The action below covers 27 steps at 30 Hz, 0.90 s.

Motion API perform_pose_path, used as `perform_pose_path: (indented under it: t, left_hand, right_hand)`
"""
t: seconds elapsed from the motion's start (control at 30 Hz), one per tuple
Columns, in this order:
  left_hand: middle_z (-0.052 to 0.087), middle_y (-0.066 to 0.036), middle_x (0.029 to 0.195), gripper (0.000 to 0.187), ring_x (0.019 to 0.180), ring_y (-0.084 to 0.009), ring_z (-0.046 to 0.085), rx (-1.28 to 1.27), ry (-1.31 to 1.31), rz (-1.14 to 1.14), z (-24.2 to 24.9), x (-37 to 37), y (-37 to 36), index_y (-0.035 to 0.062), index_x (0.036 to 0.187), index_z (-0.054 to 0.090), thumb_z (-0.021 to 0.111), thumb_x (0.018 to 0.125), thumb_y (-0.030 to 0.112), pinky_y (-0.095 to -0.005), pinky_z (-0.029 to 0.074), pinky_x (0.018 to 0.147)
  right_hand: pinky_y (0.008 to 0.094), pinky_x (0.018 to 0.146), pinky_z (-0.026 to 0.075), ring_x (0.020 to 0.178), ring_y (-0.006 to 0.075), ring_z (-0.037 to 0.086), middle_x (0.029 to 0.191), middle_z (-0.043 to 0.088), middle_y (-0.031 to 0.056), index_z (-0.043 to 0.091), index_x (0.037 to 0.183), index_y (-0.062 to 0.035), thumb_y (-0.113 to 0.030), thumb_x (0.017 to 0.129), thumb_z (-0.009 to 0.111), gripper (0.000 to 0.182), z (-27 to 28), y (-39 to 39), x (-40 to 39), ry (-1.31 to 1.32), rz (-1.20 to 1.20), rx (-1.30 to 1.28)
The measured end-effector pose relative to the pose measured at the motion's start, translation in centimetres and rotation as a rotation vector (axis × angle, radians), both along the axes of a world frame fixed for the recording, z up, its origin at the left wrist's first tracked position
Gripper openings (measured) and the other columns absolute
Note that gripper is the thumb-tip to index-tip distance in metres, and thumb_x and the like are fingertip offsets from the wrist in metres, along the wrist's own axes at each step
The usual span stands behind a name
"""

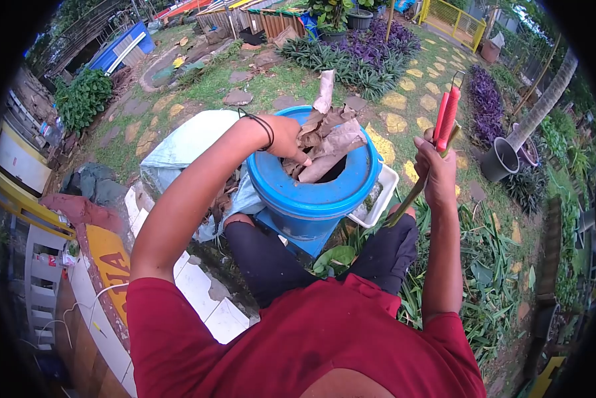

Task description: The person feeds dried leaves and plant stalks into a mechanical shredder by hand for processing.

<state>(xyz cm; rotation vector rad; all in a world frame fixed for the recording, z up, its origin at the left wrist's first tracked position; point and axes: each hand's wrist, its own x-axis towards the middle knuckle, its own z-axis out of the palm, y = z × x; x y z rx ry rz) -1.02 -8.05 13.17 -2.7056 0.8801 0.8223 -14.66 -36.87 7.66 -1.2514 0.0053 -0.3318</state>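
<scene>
My left hand, with a dark band at the wrist, is closed on large dry brown leaves. The leaves stick up out of the round hole in the lid of a blue bucket, and my thumb lies at the hole's edge. To the right of the bucket, my right hand is raised and wrapped round red-handled pruning shears, handles upward. A long green stem runs slantwise through the same hand. The shears' blades are hidden.
A white sack with dry leaves stands left of the bucket, a white tray right of it. Cut green leaves lie beside my right knee. White tiles edge the left side. A potted tree stands at right.
</scene>
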Motion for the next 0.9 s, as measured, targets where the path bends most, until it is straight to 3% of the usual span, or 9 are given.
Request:
perform_pose_path:
  t: [0.27,0.33,0.37,0.5,0.6,0.67,0.7,0.8,0.9]
  left_hand:
    - [0.065,-0.021,0.128,0.071,0.115,-0.0343,0.064,0.104,-0.038,-0.112,-6.6,-1.7,-3.2,0.001,0.13,0.064,0.064,0.087,0.058,-0.0411,0.05,0.101]
    - [0.036,-0.019,0.158,0.076,0.151,-0.0342,0.022,0.13,-0.039,-0.278,-5.9,-1.9,-3.5,0.0196,0.155,0.04,0.051,0.09,0.058,-0.0506,0.002,0.125]
    - [0.014,-0.013,0.167,0.081,0.153,-0.037,0.015,0.124,-0.066,-0.371,-6.5,-1.6,-3.4,0.0274,0.16,0.024,0.053,0.089,0.056,-0.0534,0.003,0.124]
    - [0.012,-0.013,0.168,0.08,0.153,-0.0366,0.014,0.14,-0.069,-0.372,-5.9,-1.9,-3.3,0.0272,0.159,0.028,0.055,0.089,0.055,-0.051,0.006,0.124]
    - [0.023,-0.015,0.165,0.085,0.151,-0.0386,0.022,0.066,0.03,-0.224,-5.0,-2.7,-2.6,0.0258,0.16,0.026,0.059,0.087,0.057,-0.0487,0.014,0.123]
    - [0.062,-0.023,0.131,0.081,0.129,-0.0369,0.053,0.028,-0.071,-0.088,-2.7,-3.9,-1.6,-0.0029,0.125,0.067,0.063,0.083,0.067,-0.0416,0.038,0.113]
    - [0.067,-0.023,0.121,0.084,0.125,-0.0387,0.056,-0.052,-0.188,-0.064,-2.3,-4.1,-0.7,-0.0042,0.114,0.072,0.063,0.08,0.072,-0.0445,0.038,0.112]
    - [0.066,-0.022,0.122,0.085,0.128,-0.0402,0.052,-0.036,-0.137,0.003,0.4,-4.3,1.0,-0.0027,0.117,0.071,0.062,0.08,0.073,-0.0476,0.037,0.113]
    - [0.059,-0.023,0.132,0.081,0.135,-0.0401,0.045,-0.129,-0.22,0.049,1.8,-4.0,3.7,0.0034,0.128,0.066,0.061,0.084,0.071,-0.0481,0.034,0.115]
  right_hand:
    - [0.0214,0.044,0.02,0.051,0.0006,0.029,0.065,0.033,-0.0103,0.049,0.096,-0.0136,-0.015,0.093,0.065,0.016,6.1,2.7,0.5,-0.129,0.088,0.185]
    - [0.0223,0.044,0.02,0.05,0.0021,0.026,0.065,0.033,-0.0082,0.048,0.091,-0.0128,-0.017,0.095,0.061,0.015,9.0,2.6,0.3,-0.264,0.167,0.281]
    - [0.0227,0.044,0.02,0.05,0.0029,0.024,0.065,0.032,-0.0075,0.046,0.089,-0.0125,-0.018,0.095,0.06,0.016,10.4,2.3,0.6,-0.336,0.199,0.308]
    - [0.0241,0.044,0.021,0.05,0.0049,0.022,0.064,0.031,-0.0063,0.044,0.084,-0.0127,-0.02,0.096,0.058,0.02,15.5,3.8,2.4,-0.586,0.268,0.292]
    - [0.022,0.048,0.029,0.053,0.003,0.034,0.067,0.037,-0.0074,0.045,0.087,-0.0121,-0.014,0.094,0.06,0.017,13.7,8.6,4.0,-0.564,0.239,0.139]
    - [0.0222,0.045,0.027,0.052,0.0024,0.035,0.07,0.042,-0.0066,0.042,0.092,-0.0116,-0.004,0.092,0.059,0.018,6.6,12.0,7.2,-0.511,0.036,-0.286]
    - [0.0221,0.046,0.029,0.053,0.0026,0.037,0.071,0.042,-0.0065,0.042,0.092,-0.0117,-0.002,0.09,0.06,0.021,3.7,12.7,8.2,-0.477,0.07,-0.284]
    - [0.022,0.048,0.032,0.056,0.0038,0.041,0.072,0.043,-0.0057,0.043,0.09,-0.0119,-0.002,0.089,0.064,0.023,-1.7,14.6,9.2,-0.224,0.223,-0.038]
    - [0.0204,0.047,0.031,0.056,0.0032,0.042,0.072,0.046,-0.006,0.044,0.091,-0.0133,-0.004,0.088,0.066,0.024,-4.8,15.8,9.7,-0.351,0.158,-0.295]
